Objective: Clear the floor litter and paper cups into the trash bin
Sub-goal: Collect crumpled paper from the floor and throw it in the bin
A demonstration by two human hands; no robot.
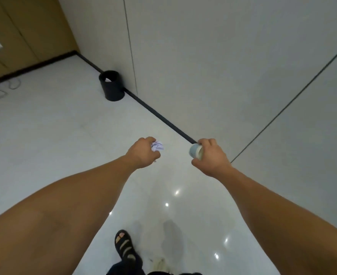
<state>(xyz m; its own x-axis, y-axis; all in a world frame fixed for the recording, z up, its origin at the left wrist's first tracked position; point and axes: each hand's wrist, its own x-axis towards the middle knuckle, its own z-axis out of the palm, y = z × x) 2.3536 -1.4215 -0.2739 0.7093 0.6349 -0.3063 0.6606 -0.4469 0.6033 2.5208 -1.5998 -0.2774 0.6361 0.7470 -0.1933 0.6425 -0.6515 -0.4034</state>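
Evidently carrying: left hand (144, 152) clutched crumpled paper (157, 145), right hand (211, 155) gripped a paper cup (195, 151); trash bin (112, 86) stood well ahead, requiring approach and release.

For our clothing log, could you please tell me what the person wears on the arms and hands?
Nothing shows on either: the left hand and right hand are ungloved, with no rings, watch or bracelet visible, and both forearms are bare to the frame's edge, no sleeves in view.

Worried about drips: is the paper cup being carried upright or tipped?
Tipped: the paper cup lies on its side, gripped by the right hand.
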